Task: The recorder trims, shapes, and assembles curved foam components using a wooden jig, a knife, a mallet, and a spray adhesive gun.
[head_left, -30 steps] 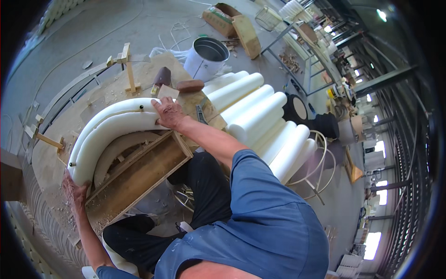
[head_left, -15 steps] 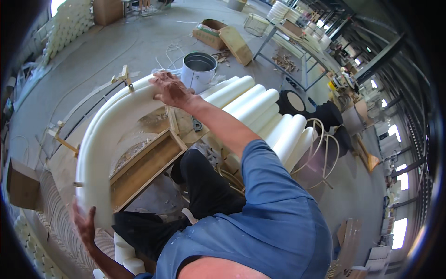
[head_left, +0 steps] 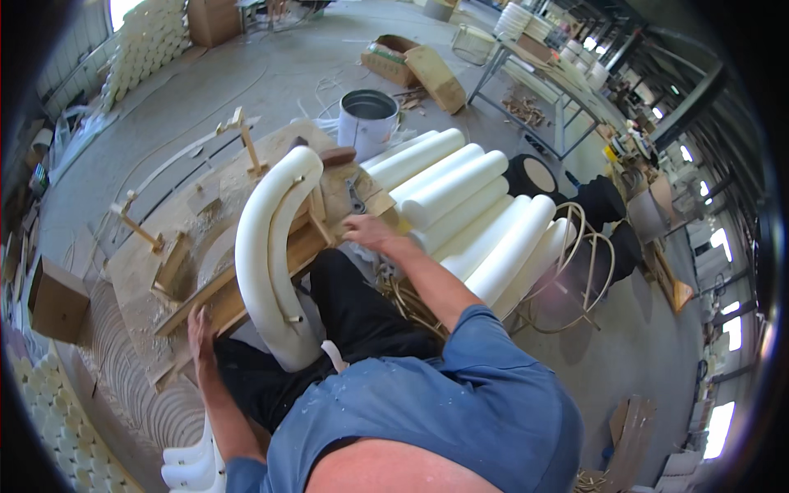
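Observation:
A curved white foam tube (head_left: pixel 265 234), with a lengthwise slit and small pegs along its inner side, leans across the wooden drawer (head_left: pixel 226 304) and my lap. Neither hand is on it. My left hand (head_left: pixel 201 335) is open beside the drawer's left end, fingers stretched out along the wood. At the drawer's opposite end, my right hand (head_left: pixel 370 233) has its fingers curled by the corner; what they grip, if anything, is hidden. A metal wrench-like tool (head_left: pixel 355 195) lies just beyond my right hand on the dusty wooden board (head_left: pixel 136 283).
Straight white foam tubes (head_left: pixel 456 191) lie stacked to the right, beside looped tan tubing (head_left: pixel 588 271). A white metal bucket (head_left: pixel 366 125) stands beyond the board. Upright wooden pegs (head_left: pixel 246 144) rise from the board's far side. A cardboard box (head_left: pixel 59 300) sits at the left.
Both hands have let go of the curved foam tube, which has come nearer and now rests against my lap. My right hand has moved back toward the drawer; the drawer shows less of its inside.

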`<state>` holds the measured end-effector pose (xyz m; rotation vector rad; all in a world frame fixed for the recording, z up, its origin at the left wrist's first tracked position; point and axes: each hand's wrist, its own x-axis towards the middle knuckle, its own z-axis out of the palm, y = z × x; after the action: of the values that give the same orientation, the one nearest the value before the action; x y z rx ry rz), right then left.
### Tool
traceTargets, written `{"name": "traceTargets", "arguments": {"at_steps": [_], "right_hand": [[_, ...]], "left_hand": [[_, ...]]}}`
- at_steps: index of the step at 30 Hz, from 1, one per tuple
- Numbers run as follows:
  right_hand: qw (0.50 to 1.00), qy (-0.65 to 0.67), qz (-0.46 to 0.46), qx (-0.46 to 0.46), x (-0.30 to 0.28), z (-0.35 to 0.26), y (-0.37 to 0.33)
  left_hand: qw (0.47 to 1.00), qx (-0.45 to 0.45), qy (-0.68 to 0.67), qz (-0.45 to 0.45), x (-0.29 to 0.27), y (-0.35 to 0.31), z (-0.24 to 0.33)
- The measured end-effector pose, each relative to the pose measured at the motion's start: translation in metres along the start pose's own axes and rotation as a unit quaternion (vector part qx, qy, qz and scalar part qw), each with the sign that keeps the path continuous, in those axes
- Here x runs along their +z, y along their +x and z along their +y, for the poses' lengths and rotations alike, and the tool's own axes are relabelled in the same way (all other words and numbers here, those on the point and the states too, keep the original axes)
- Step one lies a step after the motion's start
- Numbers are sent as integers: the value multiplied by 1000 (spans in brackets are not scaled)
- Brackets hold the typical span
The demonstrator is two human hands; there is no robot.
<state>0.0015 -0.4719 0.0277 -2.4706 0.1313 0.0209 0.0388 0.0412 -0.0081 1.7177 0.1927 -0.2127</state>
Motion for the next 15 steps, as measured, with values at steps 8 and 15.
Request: {"name": "traceTargets", "arguments": {"at_steps": [8, 15], "right_hand": [[949, 170, 2, 267, 41, 153, -151], [838, 356, -25, 413, 88, 165, -177]], "left_hand": [[965, 184, 183, 20, 139, 12, 8], [996, -9, -22, -81, 95, 48, 4]]}}
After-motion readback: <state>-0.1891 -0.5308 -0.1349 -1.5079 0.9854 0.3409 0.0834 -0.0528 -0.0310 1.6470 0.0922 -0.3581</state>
